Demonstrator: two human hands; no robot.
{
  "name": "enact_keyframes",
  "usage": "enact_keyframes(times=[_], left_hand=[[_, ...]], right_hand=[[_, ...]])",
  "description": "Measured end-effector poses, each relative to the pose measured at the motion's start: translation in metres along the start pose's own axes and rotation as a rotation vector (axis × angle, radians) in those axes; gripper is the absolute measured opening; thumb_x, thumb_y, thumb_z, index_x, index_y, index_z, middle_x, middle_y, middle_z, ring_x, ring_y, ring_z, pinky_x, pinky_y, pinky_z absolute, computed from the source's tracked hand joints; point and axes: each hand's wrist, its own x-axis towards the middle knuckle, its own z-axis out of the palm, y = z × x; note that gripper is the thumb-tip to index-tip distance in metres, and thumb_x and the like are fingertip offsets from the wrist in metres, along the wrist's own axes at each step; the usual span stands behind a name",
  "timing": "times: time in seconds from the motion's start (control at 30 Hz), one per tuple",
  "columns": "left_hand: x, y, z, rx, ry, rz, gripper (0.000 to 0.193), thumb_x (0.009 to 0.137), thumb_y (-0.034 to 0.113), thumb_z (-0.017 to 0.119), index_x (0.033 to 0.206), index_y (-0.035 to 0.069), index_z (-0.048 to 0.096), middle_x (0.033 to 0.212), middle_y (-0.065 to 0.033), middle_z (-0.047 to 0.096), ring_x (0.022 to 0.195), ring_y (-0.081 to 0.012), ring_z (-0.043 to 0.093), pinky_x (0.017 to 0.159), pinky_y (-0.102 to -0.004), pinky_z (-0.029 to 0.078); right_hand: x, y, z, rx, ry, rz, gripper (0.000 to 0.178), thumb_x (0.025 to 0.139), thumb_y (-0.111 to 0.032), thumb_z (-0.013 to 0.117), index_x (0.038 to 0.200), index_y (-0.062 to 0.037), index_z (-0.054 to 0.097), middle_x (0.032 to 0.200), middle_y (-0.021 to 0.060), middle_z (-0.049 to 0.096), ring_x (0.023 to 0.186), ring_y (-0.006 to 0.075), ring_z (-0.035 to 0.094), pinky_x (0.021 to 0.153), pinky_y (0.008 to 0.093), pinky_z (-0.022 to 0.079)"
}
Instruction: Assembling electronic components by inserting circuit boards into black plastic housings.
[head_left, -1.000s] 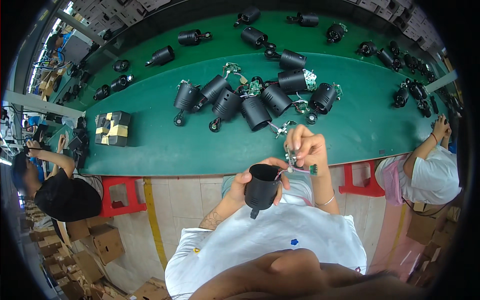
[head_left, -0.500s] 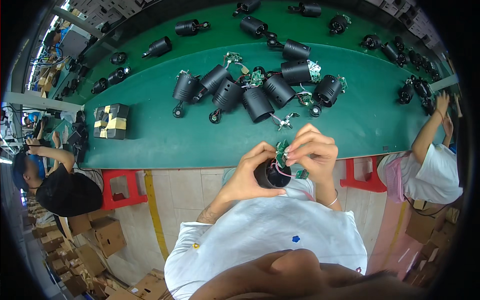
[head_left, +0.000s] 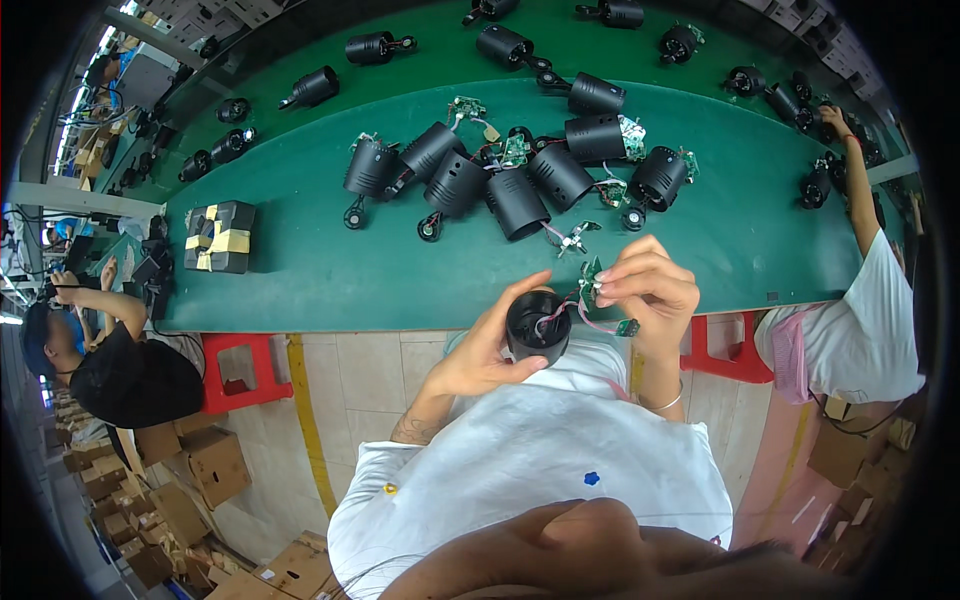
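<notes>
My left hand (head_left: pixel 483 350) is wrapped round a black cylindrical housing (head_left: pixel 537 345), its open end facing up at me. Pink and red wires run out of that opening. To its right, my right hand (head_left: pixel 650 290) pinches a green circuit board (head_left: pixel 589 283) between thumb and fingers. A second, smaller green board (head_left: pixel 627 328) dangles on the pink wires below those fingers. Both hands are just in front of the table's near edge, above my lap.
On the green table (head_left: pixel 330 290) lie several black housings (head_left: pixel 455 185) with boards and wires hanging out. A black block with yellow tape (head_left: pixel 222 238) sits at the left. More housings rest on the green strip behind. Co-workers sit at both sides, by red stools (head_left: pixel 245 372).
My right hand has drawn the board to the right, away from the housing. The housing has turned more upright in my left hand. The right co-worker's arm has reached farther forward.
</notes>
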Motion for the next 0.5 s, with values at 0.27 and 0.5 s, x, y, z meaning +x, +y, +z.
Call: enact_keyframes(times=[0.27, 0.5], left_hand=[[0.011, -0.011, 0.003, 0.484, 0.006, 0.23, 0.065, 0.058, 0.011, 0.082, 0.115, 0.002, 0.052, 0.107, -0.011, 0.058, 0.089, -0.0216, 0.058, 0.08, -0.0332, 0.046], [0.009, -0.016, 0.032, 0.381, 0.308, 0.198, 0.06, 0.054, 0.011, 0.082, 0.107, 0.002, 0.055, 0.096, -0.0097, 0.062, 0.082, -0.0225, 0.057, 0.074, -0.0324, 0.047]], right_hand=[[-0.004, -0.011, 0.014, -0.184, -0.033, -0.038, 0.017, 0.063, 0.006, 0.074, 0.075, -0.0061, 0.075, 0.082, 0.0018, 0.07, 0.075, 0.0155, 0.055, 0.067, 0.0243, 0.047], [-0.008, -0.014, 0.02, -0.243, -0.1, -0.081, 0.017, 0.064, 0.008, 0.072, 0.075, -0.0051, 0.075, 0.083, 0.0014, 0.07, 0.074, 0.0162, 0.054, 0.066, 0.0244, 0.047]])
